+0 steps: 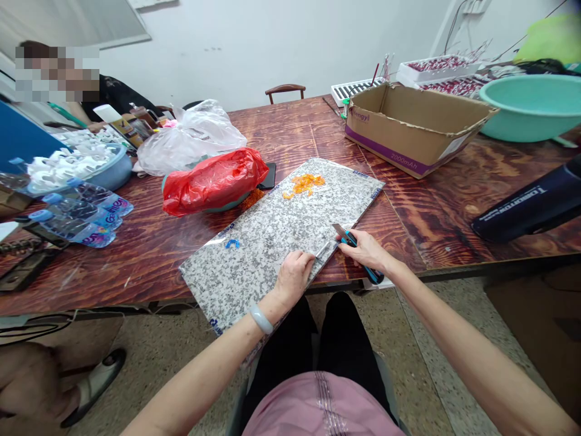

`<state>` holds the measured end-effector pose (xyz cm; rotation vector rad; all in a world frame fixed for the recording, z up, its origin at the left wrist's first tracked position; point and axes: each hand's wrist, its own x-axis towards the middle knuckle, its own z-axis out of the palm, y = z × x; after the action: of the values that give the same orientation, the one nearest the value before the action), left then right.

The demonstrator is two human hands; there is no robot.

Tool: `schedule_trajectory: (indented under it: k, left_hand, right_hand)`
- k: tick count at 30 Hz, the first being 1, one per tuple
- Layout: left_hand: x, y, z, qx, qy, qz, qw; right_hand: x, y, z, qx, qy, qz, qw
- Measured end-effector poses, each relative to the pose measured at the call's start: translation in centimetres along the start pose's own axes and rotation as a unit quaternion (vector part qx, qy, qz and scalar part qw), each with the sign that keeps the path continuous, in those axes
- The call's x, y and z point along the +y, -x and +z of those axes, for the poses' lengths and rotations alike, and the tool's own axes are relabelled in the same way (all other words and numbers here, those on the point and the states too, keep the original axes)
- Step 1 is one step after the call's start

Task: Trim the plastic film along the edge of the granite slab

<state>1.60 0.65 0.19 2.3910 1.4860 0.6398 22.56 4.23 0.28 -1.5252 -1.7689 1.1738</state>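
Utility knife [358, 251] clamped in my right grip [370, 253], left grip [294, 277] closed, pinning a small strip [322, 251] on the granite slab [254, 248]; cutting underway, next needing a steady draw.

My right hand [367, 249] covers most of the blue-handled utility knife [358, 248], and my left hand [294, 275] hides most of the small silver strip [323, 250] it pins. The speckled grey stone slab [272, 236] runs behind my left forearm. The picture's right edge cuts the turquoise plastic basin [531, 106] and the black cylindrical tool [531, 209].
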Motion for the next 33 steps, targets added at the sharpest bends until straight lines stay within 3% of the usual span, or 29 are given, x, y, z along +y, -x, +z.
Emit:
schedule_trajectory:
  k: [14,33]
  left_hand:
    - [0.0,0.1,-0.1,-0.009,0.002,0.004,1.0]
    - [0.0,0.1,0.0,0.001,0.013,-0.004,1.0]
  right_hand:
    - [-0.8,0.4,1.4,-0.045,-0.105,0.036,0.993]
    - [-1.1,0.6,1.3,-0.055,-0.086,0.042,0.994]
